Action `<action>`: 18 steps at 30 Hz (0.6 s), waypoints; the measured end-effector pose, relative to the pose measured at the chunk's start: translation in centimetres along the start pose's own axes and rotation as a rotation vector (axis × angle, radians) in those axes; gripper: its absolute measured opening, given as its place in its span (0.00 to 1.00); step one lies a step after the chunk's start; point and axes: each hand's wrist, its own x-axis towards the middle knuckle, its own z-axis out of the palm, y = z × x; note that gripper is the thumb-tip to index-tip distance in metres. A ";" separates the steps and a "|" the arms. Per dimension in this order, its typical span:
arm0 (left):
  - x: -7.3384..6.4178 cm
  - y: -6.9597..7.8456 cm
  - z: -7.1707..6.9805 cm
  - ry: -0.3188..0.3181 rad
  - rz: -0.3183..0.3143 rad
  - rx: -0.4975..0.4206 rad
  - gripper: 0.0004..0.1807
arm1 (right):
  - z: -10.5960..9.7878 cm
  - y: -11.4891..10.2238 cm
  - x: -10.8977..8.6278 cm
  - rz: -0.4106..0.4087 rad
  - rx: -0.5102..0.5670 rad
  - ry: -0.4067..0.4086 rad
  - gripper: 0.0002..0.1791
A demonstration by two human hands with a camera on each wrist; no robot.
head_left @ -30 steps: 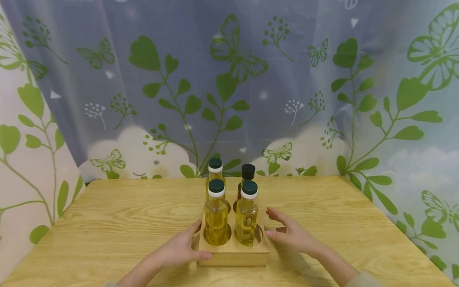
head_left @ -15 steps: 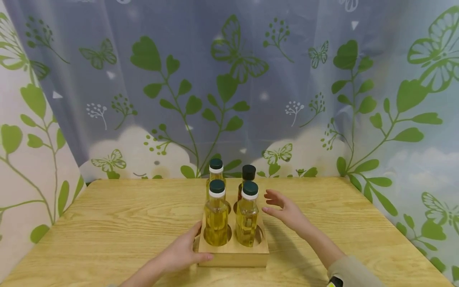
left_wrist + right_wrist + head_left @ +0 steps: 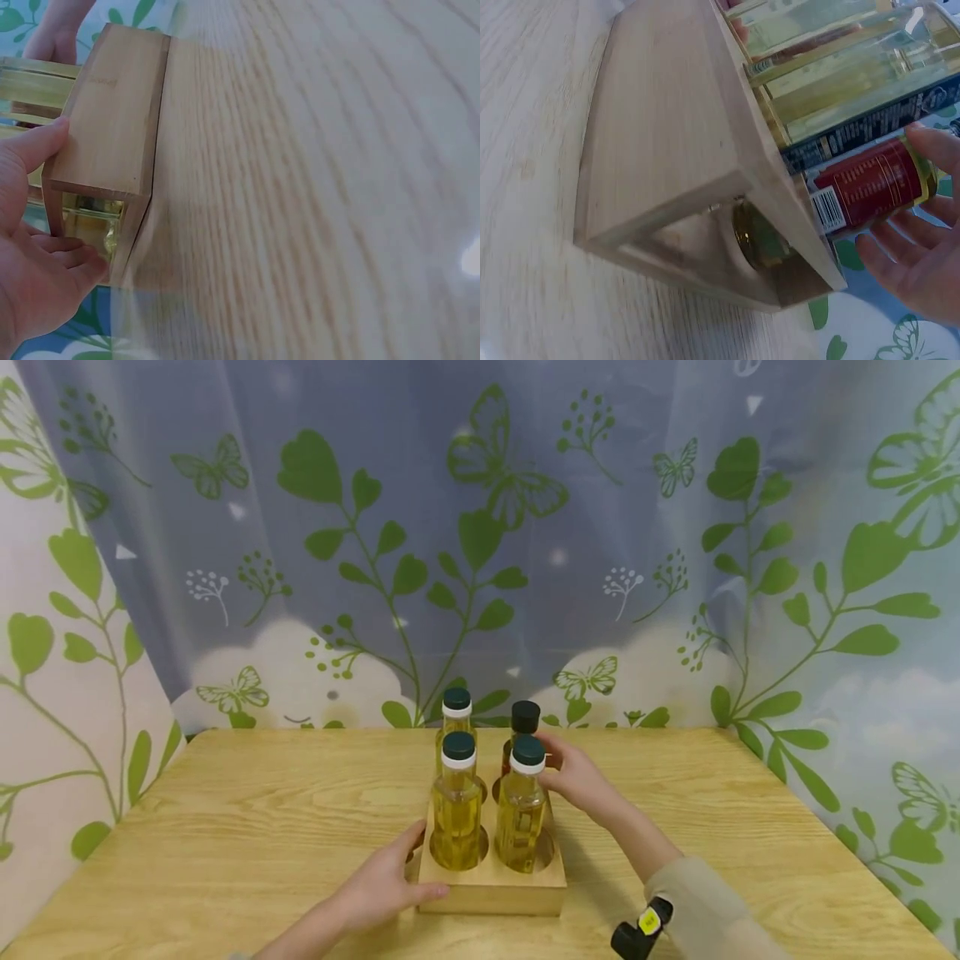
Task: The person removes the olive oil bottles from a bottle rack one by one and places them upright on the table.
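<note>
A wooden bottle holder (image 3: 491, 897) stands on the table with two oil bottles (image 3: 456, 814) (image 3: 519, 818) at its front. Behind them are another green-capped bottle (image 3: 456, 718) and a black-capped bottle (image 3: 525, 718), whose red label (image 3: 870, 184) shows in the right wrist view. My left hand (image 3: 378, 877) grips the holder's left front corner, thumb on the front face, fingers at the open side. Around the red-labelled bottle my right hand (image 3: 581, 781) lies with thumb and fingers spread on either side; the thumb overlaps its upper part. Whether the fingers press it is unclear.
The wood-grain table (image 3: 262, 827) extends around the holder on both sides. A printed curtain (image 3: 375, 568) with leaves and butterflies hangs behind the table. A black device (image 3: 641, 931) is strapped at the right wrist.
My right hand has moved from beside the holder's right front, first back and up, then left to the black-capped bottle. The left hand keeps its place on the holder.
</note>
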 end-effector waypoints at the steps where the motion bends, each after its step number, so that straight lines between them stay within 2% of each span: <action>1: 0.0 0.0 0.0 0.000 0.002 0.000 0.54 | 0.1 -0.1 0.1 0.000 0.003 -0.002 0.35; 4: 0.0 -0.1 0.1 0.004 0.008 -0.001 0.54 | 0.4 -0.2 0.5 0.012 -0.001 0.005 0.36; 9: -0.1 -0.1 0.3 0.014 0.019 -0.003 0.54 | 0.7 -0.4 0.8 0.020 -0.014 0.038 0.31; 18: 0.0 -0.2 0.5 0.036 0.000 -0.017 0.55 | 0.8 -0.3 1.0 0.037 0.007 0.055 0.30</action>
